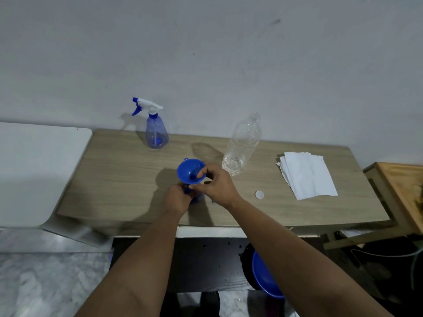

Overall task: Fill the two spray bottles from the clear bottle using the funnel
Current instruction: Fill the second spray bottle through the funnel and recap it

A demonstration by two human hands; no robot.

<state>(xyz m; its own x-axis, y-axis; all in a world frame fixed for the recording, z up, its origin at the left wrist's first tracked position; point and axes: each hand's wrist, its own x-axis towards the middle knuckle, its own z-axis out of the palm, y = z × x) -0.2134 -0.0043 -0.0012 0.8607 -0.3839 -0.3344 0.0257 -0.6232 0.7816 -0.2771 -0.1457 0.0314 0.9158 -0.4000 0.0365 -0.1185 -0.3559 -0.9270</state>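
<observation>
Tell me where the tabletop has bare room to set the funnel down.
Bare wood lies left of both hands, in front of the capped spray bottle. Another patch sits between the clear bottle and the paper napkins, behind the white cap. It is crowded at the middle, where the left hand and right hand hold the funnel.

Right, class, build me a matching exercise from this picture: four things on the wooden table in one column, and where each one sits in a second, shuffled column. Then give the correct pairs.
Column one:
1. funnel
2. clear bottle
3. white bottle cap
4. paper napkins

Column two:
A. lying alone on the table, near the right forearm
B. held at the rim by the right hand
C. stacked at the table's right end
D. standing uncapped, just behind the right hand

Pairs: 1-B, 2-D, 3-A, 4-C
</observation>
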